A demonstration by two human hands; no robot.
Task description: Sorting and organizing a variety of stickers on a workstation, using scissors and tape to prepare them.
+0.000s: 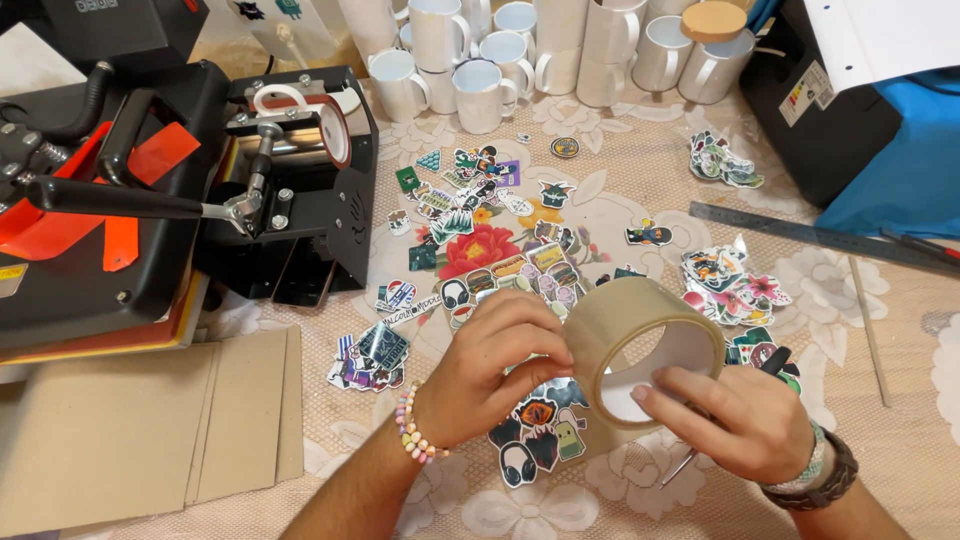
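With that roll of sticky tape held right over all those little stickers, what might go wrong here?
1. The tape roll, held by the left hand and right hand, hangs just above the loose stickers; a freed sticky end might pick some up.
2. The left hand's fingers pick at the roll's outer face; thin tape may tear or split unevenly.
3. A dark-handled tool lies partly hidden under the right hand and could get knocked.

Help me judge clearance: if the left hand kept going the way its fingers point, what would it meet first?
The left hand points right, and its fingertips already touch the tape roll, so the roll comes first.
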